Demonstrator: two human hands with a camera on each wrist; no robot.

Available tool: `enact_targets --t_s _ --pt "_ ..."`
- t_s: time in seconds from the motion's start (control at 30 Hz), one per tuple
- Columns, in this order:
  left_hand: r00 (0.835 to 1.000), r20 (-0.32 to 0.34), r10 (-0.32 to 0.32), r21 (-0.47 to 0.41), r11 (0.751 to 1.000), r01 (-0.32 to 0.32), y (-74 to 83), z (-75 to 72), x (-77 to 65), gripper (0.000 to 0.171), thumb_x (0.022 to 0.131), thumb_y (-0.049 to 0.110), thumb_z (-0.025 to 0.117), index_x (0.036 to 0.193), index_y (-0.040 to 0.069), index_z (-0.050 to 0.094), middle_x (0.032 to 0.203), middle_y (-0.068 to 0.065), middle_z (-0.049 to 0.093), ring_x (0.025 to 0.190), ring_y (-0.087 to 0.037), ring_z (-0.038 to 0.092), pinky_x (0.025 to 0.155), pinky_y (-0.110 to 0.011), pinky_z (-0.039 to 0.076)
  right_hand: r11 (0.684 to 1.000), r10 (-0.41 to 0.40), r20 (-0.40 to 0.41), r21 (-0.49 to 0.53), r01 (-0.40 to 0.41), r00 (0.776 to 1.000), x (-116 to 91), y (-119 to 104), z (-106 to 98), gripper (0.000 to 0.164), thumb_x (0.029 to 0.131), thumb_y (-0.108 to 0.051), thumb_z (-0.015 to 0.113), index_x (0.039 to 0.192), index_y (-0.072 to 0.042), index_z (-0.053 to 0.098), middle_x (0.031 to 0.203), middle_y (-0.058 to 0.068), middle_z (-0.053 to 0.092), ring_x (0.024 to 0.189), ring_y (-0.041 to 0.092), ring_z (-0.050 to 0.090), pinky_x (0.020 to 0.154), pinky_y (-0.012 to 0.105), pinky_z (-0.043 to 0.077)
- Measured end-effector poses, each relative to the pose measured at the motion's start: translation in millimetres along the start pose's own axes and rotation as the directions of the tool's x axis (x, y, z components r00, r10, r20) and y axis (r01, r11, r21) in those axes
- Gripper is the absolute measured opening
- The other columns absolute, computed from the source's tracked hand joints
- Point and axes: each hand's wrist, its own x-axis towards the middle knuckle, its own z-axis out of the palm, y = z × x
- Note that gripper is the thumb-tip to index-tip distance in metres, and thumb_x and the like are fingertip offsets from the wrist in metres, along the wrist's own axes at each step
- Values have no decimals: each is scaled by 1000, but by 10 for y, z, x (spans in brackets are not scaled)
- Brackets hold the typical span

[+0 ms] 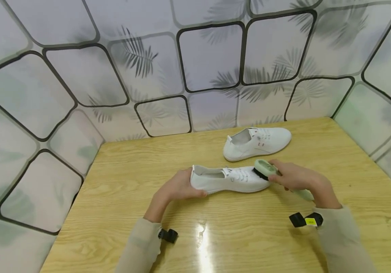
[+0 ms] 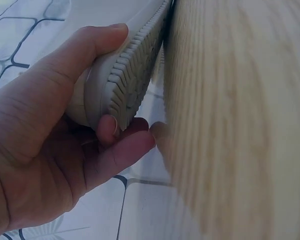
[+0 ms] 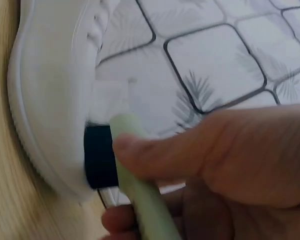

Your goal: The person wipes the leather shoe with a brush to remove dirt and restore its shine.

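A white lace-up shoe (image 1: 216, 184) stands on the wooden table, its toe to the right. My left hand (image 1: 179, 185) grips it by the heel; in the left wrist view the thumb lies along the side of the shoe (image 2: 140, 20) and the fingers curl round the heel by the ridged sole. My right hand (image 1: 292, 176) holds a pale green brush (image 1: 265, 167) by its handle. Its dark bristles (image 3: 100, 156) touch the top of the toe in the right wrist view. The right thumb presses along the brush's back.
A second white shoe (image 1: 258, 144) stands just behind the first, toe to the right. The wooden table (image 1: 130, 159) meets patterned wall panels (image 1: 212, 57) at the back and on both sides. Glare shows on the table's front part.
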Motion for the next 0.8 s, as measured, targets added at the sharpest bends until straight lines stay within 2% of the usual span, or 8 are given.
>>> enact_targets --t_s 0.1,0.23,0.3,0.5,0.57,0.7,0.8 --pt "1000 6 -7 -5 1000 7 6 -1 -11 74 73 40 85 136 18 53 107 3 65 90 -11 61 80 -32 50 999 29 -20 -37 -29 999 -36 60 -27 60 105 -23 51 145 11 24 91 15 58 68 21 55 60 34 43" --pt "1000 10 -9 -6 1000 10 7 -4 -29 73 73 41 84 136 18 53 107 3 65 91 -11 60 81 -32 50 997 -65 25 30 65 998 -45 29 -15 52 104 -23 53 142 6 32 97 14 60 74 21 59 66 36 47" --pt "1000 10 -6 -9 1000 6 7 -9 -36 73 73 40 84 135 18 54 107 3 65 91 -11 60 81 -32 50 995 -87 41 44 85 995 -42 9 -13 51 104 -22 53 142 4 32 101 14 61 77 21 60 68 36 48" --pt "1000 12 12 -4 1000 -12 3 -15 -33 73 74 41 84 136 17 53 109 3 65 92 -11 60 83 -32 50 1000 8 -3 -18 -8 1000 -86 62 -31 52 104 -16 51 141 12 25 90 14 56 70 21 54 62 34 42" --pt "1000 14 13 -8 1000 -13 1 -13 -36 74 74 42 84 136 17 53 109 3 65 92 -11 60 83 -32 50 1000 -19 12 7 19 1000 -87 63 -19 51 104 -16 52 140 10 28 88 13 57 71 21 54 63 34 43" --pt "1000 16 10 -3 1000 -10 -4 -11 -43 74 73 42 84 136 18 54 109 4 65 92 -11 60 83 -32 50 991 -122 73 72 116 990 -65 20 16 48 103 -19 54 141 1 33 91 12 61 77 22 58 67 34 46" --pt "1000 14 16 -4 1000 -16 -2 -11 -37 74 73 42 84 136 18 54 109 5 65 92 -10 60 82 -32 50 995 -99 59 34 97 993 -47 11 18 51 104 -19 53 143 5 29 91 13 60 77 22 57 67 34 45"
